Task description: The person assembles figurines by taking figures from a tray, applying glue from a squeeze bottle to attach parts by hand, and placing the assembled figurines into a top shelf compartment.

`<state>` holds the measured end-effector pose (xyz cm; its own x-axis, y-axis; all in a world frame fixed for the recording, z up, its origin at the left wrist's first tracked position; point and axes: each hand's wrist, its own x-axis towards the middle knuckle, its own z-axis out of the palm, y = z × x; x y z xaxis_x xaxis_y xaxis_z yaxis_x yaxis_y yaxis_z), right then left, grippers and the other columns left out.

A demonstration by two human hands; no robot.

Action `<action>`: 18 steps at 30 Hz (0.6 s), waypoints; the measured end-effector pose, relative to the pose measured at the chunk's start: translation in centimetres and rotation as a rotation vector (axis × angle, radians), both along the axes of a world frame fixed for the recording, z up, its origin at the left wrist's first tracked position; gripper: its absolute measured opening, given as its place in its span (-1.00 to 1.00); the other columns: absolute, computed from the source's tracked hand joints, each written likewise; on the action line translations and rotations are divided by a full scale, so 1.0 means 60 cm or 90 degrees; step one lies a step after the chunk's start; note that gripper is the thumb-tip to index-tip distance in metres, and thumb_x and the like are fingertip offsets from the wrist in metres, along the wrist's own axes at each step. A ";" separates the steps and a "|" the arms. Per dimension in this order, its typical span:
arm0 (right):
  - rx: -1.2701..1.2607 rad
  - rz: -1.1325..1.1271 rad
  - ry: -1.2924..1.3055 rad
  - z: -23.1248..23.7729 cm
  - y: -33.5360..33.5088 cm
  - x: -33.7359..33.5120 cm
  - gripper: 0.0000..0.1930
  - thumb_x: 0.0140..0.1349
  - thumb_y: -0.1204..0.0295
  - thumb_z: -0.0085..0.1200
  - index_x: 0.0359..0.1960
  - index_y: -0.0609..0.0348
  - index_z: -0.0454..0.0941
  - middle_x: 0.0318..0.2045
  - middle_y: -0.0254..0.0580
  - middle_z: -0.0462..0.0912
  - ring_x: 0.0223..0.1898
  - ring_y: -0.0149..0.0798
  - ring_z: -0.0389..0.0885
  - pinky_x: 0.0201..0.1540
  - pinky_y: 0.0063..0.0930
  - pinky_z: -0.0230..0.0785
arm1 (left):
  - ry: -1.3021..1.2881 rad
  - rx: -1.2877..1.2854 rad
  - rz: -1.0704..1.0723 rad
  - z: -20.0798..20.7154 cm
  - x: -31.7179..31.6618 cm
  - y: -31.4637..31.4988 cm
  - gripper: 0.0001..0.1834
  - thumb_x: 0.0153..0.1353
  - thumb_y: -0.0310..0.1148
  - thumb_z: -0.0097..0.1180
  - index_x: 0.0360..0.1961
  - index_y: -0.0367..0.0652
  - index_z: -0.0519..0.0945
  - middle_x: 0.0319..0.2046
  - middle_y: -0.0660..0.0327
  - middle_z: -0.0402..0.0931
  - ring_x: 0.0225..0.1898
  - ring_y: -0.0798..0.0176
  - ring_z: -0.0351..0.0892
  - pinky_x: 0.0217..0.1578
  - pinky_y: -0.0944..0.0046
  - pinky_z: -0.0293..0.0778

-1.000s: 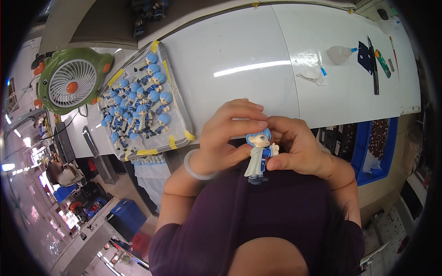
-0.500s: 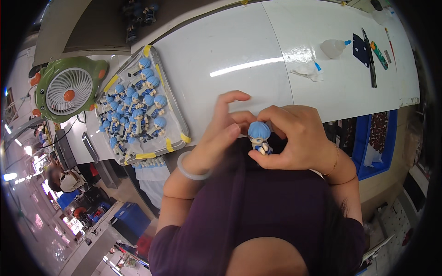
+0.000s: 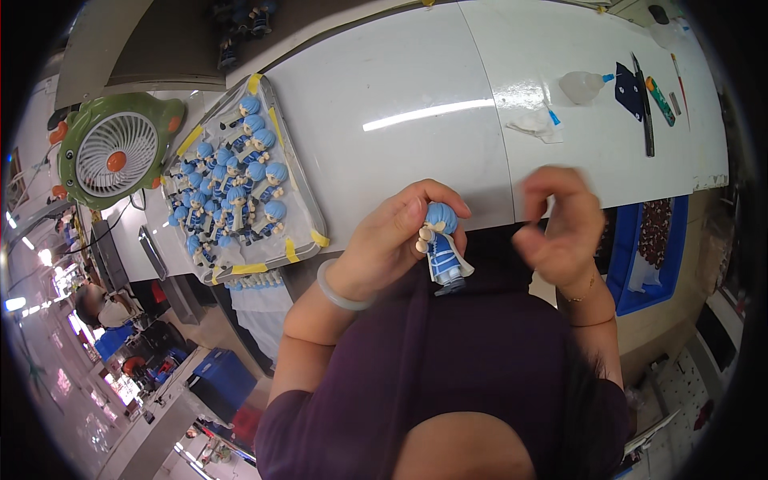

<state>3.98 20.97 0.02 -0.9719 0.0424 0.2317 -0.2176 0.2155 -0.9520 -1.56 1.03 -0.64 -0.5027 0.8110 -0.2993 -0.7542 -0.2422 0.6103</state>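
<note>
OK, we're live at the white worktable [image 3: 416, 60], biggest thing in view, & we've got the near edge just ahead of our lap. On our L, the paper-lined tray [image 3: 302, 172], yellow tape round its rim, w/ blue-haired figurines [image 3: 237, 194] lying close together; best we keep our L elbow & wrist off that corner. Over R, below table level, the blue bin [image 3: 680, 240]; far L, the green fan [image 3: 117, 156], beyond the tray & well apart from our hands.

Now the hands! Our L hand [image 3: 388, 240] is closed round the held figurine [image 3: 442, 260], thumb one side, fingers tucked behind its head. Our R hand [image 3: 570, 228] is blurred, thumb & fingers apart in a loose curl, nothing showing in it, well clear on the R.

The figurine's near the table edge, over our dark top, head away from us, feet our way, slight tilt, pale cape flaring R. Our tip: light grip, ASAP bring it back over the tabletop in case of a slip, & mind that cape, prob. the easiest bit to snag. Turn it by the body, we reckon, not the feet.

Smallest stuff, far R: squeeze bottle [image 3: 580, 86], then the thin brush [image 3: 681, 88]; approx. a full reach away, so no rush.
</note>
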 end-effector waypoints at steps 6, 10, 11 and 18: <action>0.042 -0.432 0.172 -0.060 0.076 -0.046 -0.39 -0.10 0.44 0.15 0.02 0.21 0.14 -0.18 -0.13 0.33 -0.20 -0.34 0.31 -0.19 -0.50 0.16 | 0.026 0.049 0.021 0.009 0.007 -0.002 -0.53 0.19 -0.01 -0.24 -0.19 -0.26 0.31 -0.49 0.17 0.38 -0.44 0.40 0.40 -0.42 0.50 0.32; 0.149 -0.419 -0.012 -0.082 0.122 -0.070 -0.34 -0.10 0.34 0.18 0.07 0.16 0.15 -0.07 -0.09 0.33 -0.09 -0.27 0.32 -0.12 -0.47 0.18 | 0.113 -0.050 -0.004 0.029 0.008 -0.001 -0.59 0.21 -0.07 -0.24 -0.21 -0.25 0.31 -0.46 0.21 0.35 -0.49 0.46 0.35 -0.43 0.52 0.30; 0.157 -0.393 -0.040 -0.092 0.132 -0.071 -0.36 -0.10 0.30 0.19 0.06 0.15 0.21 -0.03 -0.09 0.31 -0.04 -0.27 0.29 -0.09 -0.49 0.17 | 0.174 -0.112 0.000 0.033 0.009 -0.001 -0.62 0.21 -0.10 -0.23 -0.22 -0.25 0.31 -0.45 0.23 0.34 -0.50 0.47 0.34 -0.44 0.53 0.31; 0.167 -0.303 -0.134 -0.096 0.135 -0.087 -0.49 -0.03 0.29 0.14 -0.02 0.19 0.32 -0.24 -0.16 0.47 -0.21 -0.36 0.42 -0.19 -0.61 0.23 | 0.197 -0.104 0.034 0.024 0.010 -0.013 -0.49 0.10 0.02 -0.07 -0.23 -0.29 0.32 -0.44 0.22 0.33 -0.42 0.41 0.32 -0.39 0.44 0.25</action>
<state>-1.23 29.08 -5.74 -0.8863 0.4527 0.0976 0.1487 0.4778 -0.8658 -0.95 0.24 0.79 -0.6298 0.7356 -0.2493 -0.5160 -0.1564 0.8422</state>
